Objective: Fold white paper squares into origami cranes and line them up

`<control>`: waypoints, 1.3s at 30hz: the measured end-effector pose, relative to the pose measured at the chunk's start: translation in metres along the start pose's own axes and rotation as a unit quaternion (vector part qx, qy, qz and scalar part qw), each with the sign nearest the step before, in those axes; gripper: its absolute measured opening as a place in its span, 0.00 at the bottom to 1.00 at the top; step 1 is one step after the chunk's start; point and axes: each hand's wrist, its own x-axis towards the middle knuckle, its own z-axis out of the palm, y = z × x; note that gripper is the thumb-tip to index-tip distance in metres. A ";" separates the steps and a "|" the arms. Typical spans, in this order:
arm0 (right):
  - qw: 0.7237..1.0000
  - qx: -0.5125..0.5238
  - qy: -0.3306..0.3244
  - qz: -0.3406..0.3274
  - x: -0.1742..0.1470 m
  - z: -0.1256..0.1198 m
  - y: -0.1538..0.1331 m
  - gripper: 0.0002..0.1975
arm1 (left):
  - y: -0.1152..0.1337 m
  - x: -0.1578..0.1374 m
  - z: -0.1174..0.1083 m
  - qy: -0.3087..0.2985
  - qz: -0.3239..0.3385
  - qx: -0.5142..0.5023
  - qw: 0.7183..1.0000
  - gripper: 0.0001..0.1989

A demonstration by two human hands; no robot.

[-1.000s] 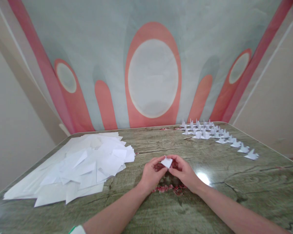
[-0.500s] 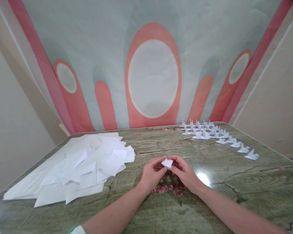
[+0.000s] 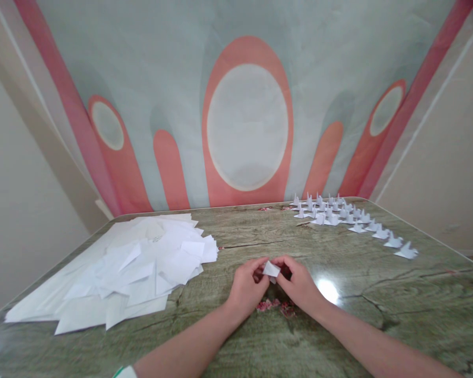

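A small piece of folded white paper (image 3: 271,269) is pinched between my two hands, above the middle of the table. My left hand (image 3: 247,282) grips its left side with thumb and fingers. On the right side, my right hand (image 3: 296,281) holds it the same way. The paper's upper face looks pointed, and a smaller flap shows beneath it. Both sets of fingertips partly cover its edges.
A wide heap of loose white paper sheets (image 3: 142,273) spreads over the table's left side. Several folded paper cranes (image 3: 407,250) stand in rows at the back right. The wood-patterned table (image 3: 244,231) meets a printed backdrop (image 3: 181,105) behind.
Both hands have come slightly lower and closer to me with the folded paper. Its visible face has turned from a flat diamond to a more pointed shape.
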 end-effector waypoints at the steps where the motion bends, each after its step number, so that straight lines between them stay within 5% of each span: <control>1: 0.999 -0.036 -0.004 -0.010 0.001 -0.001 0.002 0.07 | 0.001 0.000 -0.002 -0.004 0.012 0.045 0.999 0.20; 9: 0.985 -0.164 -0.029 -0.051 0.006 -0.004 0.013 0.08 | 0.010 0.004 -0.018 -0.044 0.062 0.254 0.964 0.14; 30: 0.996 -0.080 -0.015 -0.035 0.003 -0.009 0.016 0.09 | 0.014 0.017 -0.013 -0.093 0.017 0.292 0.952 0.08; 39: 0.997 -0.052 -0.052 -0.036 0.009 -0.014 0.017 0.11 | 0.002 0.017 -0.004 -0.052 0.034 0.262 0.963 0.07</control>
